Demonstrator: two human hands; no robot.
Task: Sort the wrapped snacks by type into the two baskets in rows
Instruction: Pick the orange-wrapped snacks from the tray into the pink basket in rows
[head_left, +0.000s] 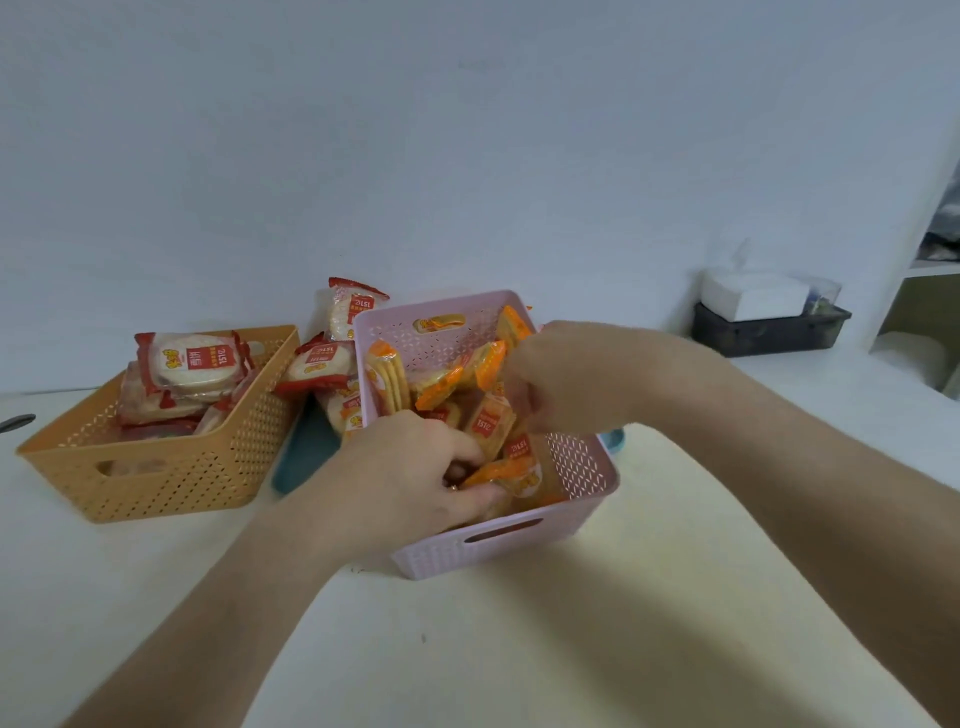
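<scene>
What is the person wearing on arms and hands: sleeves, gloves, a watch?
No sleeves, gloves or watch show: the left hand and right hand and both forearms are bare to the frame edge. A glint under the left hand is too blurred to name.

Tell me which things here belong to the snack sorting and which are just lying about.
In the job: orange basket, red-wrapped snacks in it; pink basket, orange-wrapped snacks in it; loose red-wrapped packs between the baskets; left hand and right hand in the pink basket.
Lying about: tissue box on a dark tray; teal tray between the baskets.
</scene>
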